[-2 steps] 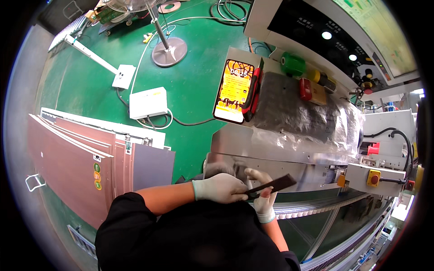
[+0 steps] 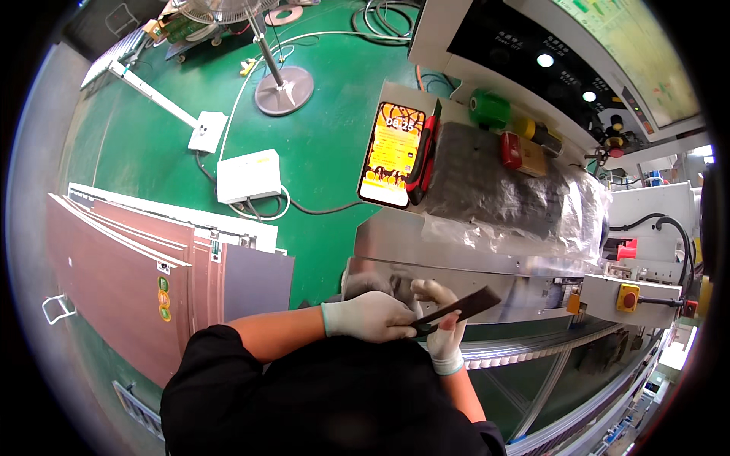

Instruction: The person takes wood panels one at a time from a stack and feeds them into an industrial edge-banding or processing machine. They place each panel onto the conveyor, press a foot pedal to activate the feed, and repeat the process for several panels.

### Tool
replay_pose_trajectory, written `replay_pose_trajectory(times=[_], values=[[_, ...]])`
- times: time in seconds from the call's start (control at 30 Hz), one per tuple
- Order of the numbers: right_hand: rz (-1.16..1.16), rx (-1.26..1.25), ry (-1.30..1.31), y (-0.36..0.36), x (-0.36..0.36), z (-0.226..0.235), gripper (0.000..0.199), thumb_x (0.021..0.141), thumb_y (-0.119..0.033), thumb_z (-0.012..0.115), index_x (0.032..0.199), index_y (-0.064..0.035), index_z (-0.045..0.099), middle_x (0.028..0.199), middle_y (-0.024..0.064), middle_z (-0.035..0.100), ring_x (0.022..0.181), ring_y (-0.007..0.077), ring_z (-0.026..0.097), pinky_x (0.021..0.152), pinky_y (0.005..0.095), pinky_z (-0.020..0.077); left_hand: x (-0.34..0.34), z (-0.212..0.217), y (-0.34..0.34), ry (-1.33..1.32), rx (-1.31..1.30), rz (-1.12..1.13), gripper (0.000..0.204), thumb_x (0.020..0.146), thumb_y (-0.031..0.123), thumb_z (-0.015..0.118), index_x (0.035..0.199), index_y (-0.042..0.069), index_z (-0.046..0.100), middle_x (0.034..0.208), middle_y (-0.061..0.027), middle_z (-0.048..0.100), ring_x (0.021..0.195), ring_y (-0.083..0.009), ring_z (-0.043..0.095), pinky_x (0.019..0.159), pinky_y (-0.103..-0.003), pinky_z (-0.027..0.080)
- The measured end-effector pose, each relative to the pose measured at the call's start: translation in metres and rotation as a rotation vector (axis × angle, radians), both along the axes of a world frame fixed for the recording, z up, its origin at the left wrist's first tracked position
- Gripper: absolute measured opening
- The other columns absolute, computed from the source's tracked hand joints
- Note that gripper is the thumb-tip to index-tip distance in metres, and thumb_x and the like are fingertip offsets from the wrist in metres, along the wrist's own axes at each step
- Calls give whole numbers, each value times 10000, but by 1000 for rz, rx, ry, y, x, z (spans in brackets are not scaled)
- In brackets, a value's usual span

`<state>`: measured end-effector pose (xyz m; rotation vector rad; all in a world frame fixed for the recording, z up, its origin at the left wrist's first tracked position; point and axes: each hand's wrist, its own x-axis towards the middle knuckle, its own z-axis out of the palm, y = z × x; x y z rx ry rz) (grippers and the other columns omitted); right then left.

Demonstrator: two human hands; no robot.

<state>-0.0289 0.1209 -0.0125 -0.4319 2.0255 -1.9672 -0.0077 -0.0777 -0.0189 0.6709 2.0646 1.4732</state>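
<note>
Broad green floor [image 2: 327,163] beyond the metal edge [image 2: 388,232], left grip [image 2: 371,316] snug around dark strip [image 2: 473,303], right grip [image 2: 442,342] half-open.

A lit phone [image 2: 391,156] with a yellow screen lies beside a red-and-black tool [image 2: 423,163]. To their right, clear plastic film [image 2: 582,209] lies over part of a dark sheet [image 2: 475,167], with a small red-and-tan box [image 2: 523,154] near a green roll [image 2: 489,109]. A pedestal fan [image 2: 273,64] and a white box [image 2: 249,176] stand on the green floor [image 2: 327,137]; brown panels [image 2: 114,277] are stacked at left. At right, a red button [image 2: 630,299] sits on a yellow plate.
</note>
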Motion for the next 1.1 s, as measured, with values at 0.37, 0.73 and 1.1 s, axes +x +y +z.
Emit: replay_pose_trajectory(times=[0.37,0.73,1.1], values=[[-220,496,204,79,53,-55,614,1026,-501,559,1228,72,650,1114,166,721,1035,266,691,952,370,518,-63,78,-96,-67,-83,883,331,1021,284,575,859,2,641,638,44,490,578,-47,456,517,-241,364],[-435,443,155,116,87,-98,310,1031,-246,600,1115,40,684,1020,132,719,958,222,693,895,324,532,-87,75,-95,54,-545,873,506,967,484,602,874,2,724,658,-126,615,631,-281,612,605,-402,467],[-340,396,119,125,93,-95,293,1016,-186,608,1196,38,666,1067,171,731,976,262,724,906,346,548,16,29,-98,210,-750,1053,554,991,546,493,881,32,671,823,-220,666,853,-435,643,758,-508,483]])
